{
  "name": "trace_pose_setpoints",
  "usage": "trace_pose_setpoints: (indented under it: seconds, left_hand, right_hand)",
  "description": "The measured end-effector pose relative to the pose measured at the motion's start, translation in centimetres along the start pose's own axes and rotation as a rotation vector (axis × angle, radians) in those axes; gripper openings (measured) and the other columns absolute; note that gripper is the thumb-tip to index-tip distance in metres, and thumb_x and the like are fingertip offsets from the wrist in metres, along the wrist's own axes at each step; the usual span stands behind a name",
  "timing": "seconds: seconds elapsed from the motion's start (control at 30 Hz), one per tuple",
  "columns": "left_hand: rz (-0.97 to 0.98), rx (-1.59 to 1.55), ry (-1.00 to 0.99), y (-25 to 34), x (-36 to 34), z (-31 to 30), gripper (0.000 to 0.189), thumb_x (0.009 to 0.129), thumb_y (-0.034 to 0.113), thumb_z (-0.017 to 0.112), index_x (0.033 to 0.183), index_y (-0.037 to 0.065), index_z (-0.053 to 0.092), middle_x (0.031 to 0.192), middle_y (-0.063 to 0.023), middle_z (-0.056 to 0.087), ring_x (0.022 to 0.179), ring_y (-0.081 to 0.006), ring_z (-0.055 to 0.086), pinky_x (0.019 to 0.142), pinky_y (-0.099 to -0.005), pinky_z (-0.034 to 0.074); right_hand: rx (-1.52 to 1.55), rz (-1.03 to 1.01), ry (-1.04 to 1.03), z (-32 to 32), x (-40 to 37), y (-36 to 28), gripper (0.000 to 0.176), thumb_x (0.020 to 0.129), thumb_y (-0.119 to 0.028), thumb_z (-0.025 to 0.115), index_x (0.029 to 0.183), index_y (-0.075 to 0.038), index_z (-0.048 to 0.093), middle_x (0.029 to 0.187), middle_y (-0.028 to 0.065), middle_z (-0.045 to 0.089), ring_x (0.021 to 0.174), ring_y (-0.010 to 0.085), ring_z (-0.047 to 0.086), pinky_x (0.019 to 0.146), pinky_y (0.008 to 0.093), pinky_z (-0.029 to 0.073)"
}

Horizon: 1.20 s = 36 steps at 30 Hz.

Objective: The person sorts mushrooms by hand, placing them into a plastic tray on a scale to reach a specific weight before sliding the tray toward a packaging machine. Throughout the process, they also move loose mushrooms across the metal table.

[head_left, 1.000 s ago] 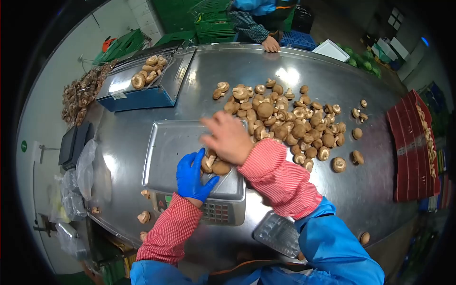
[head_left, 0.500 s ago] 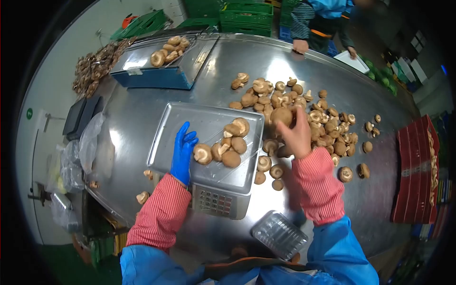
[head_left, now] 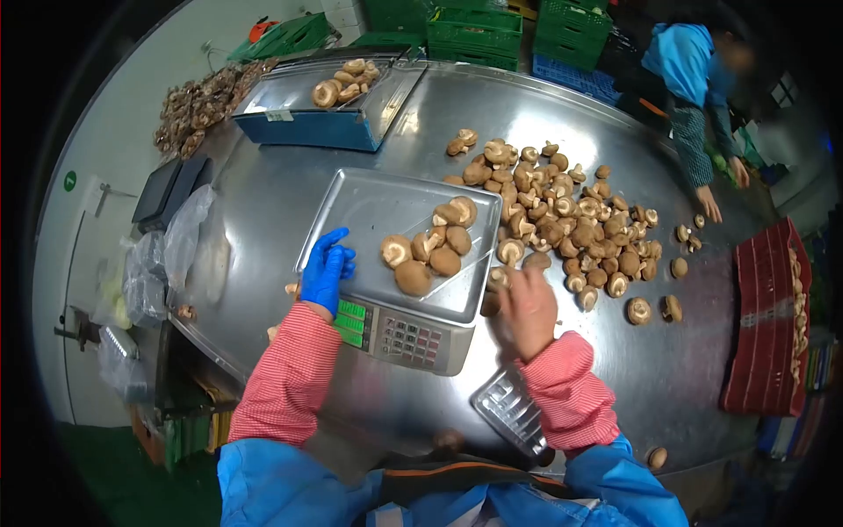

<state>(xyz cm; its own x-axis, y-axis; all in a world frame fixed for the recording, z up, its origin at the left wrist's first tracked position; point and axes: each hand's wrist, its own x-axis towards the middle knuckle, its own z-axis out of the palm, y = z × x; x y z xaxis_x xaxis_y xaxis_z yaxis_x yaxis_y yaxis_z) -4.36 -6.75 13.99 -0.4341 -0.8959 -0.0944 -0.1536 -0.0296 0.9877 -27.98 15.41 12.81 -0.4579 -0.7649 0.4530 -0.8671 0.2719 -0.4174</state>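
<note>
Several brown mushrooms (head_left: 444, 262) lie on the metal tray (head_left: 360, 206) of a weighing scale, whose green display (head_left: 351, 323) is lit. Beside the tray's left part is my left hand (head_left: 327, 272) in a blue glove, its fingers partly curled and holding nothing. My bare right hand (head_left: 529, 307) is just right of the scale, over a few mushrooms at the near edge of the large mushroom pile (head_left: 571, 206). Its fingers point down and are blurred, so their grip is hidden. A clear plastic punnet (head_left: 509, 408) lies partly under my right forearm.
A blue-sided box unit (head_left: 307, 128) with mushrooms on top stands at the back left. Plastic bags (head_left: 186, 230) hang at the left edge. A red crate (head_left: 762, 321) is at the right. Across the table, another person (head_left: 689, 79) reaches toward its far right edge.
A large mushroom from my right hand now lies on the tray. My right hand has moved down and left. The display has come into view. The other person has moved right and leans in.
</note>
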Motion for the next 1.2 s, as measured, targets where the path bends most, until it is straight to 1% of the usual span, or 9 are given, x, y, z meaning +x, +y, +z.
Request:
trace_pose_setpoints:
  seconds: [0.07, 0.2, 0.33, 0.6, 0.73, 0.8, 1.07, 1.13, 1.2]
  left_hand:
    - [-0.088, 0.065, -0.07, 0.1, -1.2, -2.0, 0.027, 0.095, 0.02, 0.051, 0.119, 0.01, 0.057, 0.088, -0.0024, 0.059, 0.074, -0.008, 0.053, 0.069, -0.0225, 0.047]
    - [-0.143, 0.173, -0.168, 1.0, -3.4, -2.2, 0.017, 0.093, 0.016, 0.056, 0.106, 0.008, 0.063, 0.083, 0.0001, 0.06, 0.071, -0.0067, 0.054, 0.063, -0.0201, 0.045]
    - [-0.025, 0.365, -0.229, 1.1, -4.2, -0.8, 0.013, 0.091, 0.015, 0.059, 0.099, 0.006, 0.065, 0.081, 0.001, 0.061, 0.07, -0.0091, 0.054, 0.068, -0.024, 0.047]
    - [0.062, 1.115, -0.132, 1.9, -4.6, 5.2, 0.032, 0.076, 0.039, 0.07, 0.09, 0.011, 0.067, 0.09, -0.0136, 0.063, 0.083, -0.031, 0.062, 0.077, -0.04, 0.05]
    - [0.016, 1.122, -0.119, 1.6, -4.5, 6.5, 0.035, 0.075, 0.041, 0.07, 0.086, 0.009, 0.064, 0.092, -0.0148, 0.063, 0.088, -0.0319, 0.062, 0.079, -0.0408, 0.05]
    - [-0.018, 1.079, -0.081, 0.6, -3.9, 6.5, 0.032, 0.075, 0.037, 0.069, 0.085, 0.008, 0.064, 0.089, -0.0152, 0.064, 0.085, -0.0323, 0.063, 0.078, -0.0411, 0.05]
    - [-0.195, 0.855, -0.004, -3.2, 1.3, 4.0, 0.018, 0.076, 0.018, 0.063, 0.088, 0.006, 0.058, 0.079, -0.015, 0.064, 0.08, -0.0318, 0.066, 0.068, -0.0374, 0.052]
    - [-0.241, 0.729, -0.036, -5.1, 2.8, 3.1, 0.018, 0.078, 0.005, 0.061, 0.094, 0.004, 0.052, 0.077, -0.0144, 0.063, 0.077, -0.0287, 0.067, 0.056, -0.0341, 0.055]
    - [-0.379, 0.259, -0.07, -3.9, 3.0, 2.6, 0.026, 0.079, 0.0, 0.059, 0.102, 0.004, 0.048, 0.085, -0.0171, 0.061, 0.079, -0.0323, 0.066, 0.061, -0.038, 0.058]
  right_hand:
    - [-0.21, 0.104, -0.186, -0.9, -2.2, 2.9, 0.029, 0.075, -0.017, 0.068, 0.1, -0.007, 0.057, 0.083, 0.0149, 0.049, 0.069, 0.0321, 0.054, 0.06, 0.0409, 0.044]
    - [0.304, 0.361, -0.338, 1.6, -5.9, 7.5, 0.025, 0.081, -0.019, 0.063, 0.099, -0.004, 0.055, 0.087, 0.0198, 0.059, 0.076, 0.0353, 0.06, 0.068, 0.0426, 0.048]
    - [0.392, 0.561, -0.427, 1.1, -5.4, 7.0, 0.024, 0.082, -0.02, 0.062, 0.095, -0.001, 0.054, 0.079, 0.0185, 0.06, 0.073, 0.0287, 0.061, 0.066, 0.0351, 0.048]
    - [0.876, 0.367, -0.042, 0.6, 2.1, 6.2, 0.015, 0.087, -0.01, 0.06, 0.099, -0.001, 0.055, 0.082, 0.0047, 0.061, 0.073, 0.0119, 0.058, 0.065, 0.0271, 0.048]
    - [0.867, 0.341, -0.096, 3.0, 7.7, 3.2, 0.017, 0.087, -0.012, 0.058, 0.099, -0.001, 0.057, 0.085, 0.0116, 0.063, 0.075, 0.0201, 0.061, 0.068, 0.0312, 0.049]
    - [0.481, 0.02, 0.015, 5.2, 8.0, 3.0, 0.016, 0.084, -0.009, 0.056, 0.097, 0.0, 0.06, 0.087, 0.0201, 0.058, 0.084, 0.0355, 0.058, 0.073, 0.0392, 0.047]
    - [0.296, 0.007, 0.095, 1.5, 4.5, -1.1, 0.014, 0.085, -0.009, 0.058, 0.096, 0.0, 0.058, 0.089, 0.0183, 0.053, 0.079, 0.0368, 0.056, 0.07, 0.0422, 0.046]
    - [0.282, 0.003, -0.098, -0.7, 0.5, -1.1, 0.013, 0.086, -0.011, 0.058, 0.094, -0.001, 0.058, 0.087, 0.0154, 0.055, 0.076, 0.0347, 0.057, 0.067, 0.0423, 0.046]
    - [0.143, 0.024, -0.391, -2.8, -5.3, -0.9, 0.015, 0.086, -0.019, 0.06, 0.081, -0.005, 0.063, 0.075, 0.0122, 0.061, 0.069, 0.0313, 0.061, 0.061, 0.0384, 0.049]
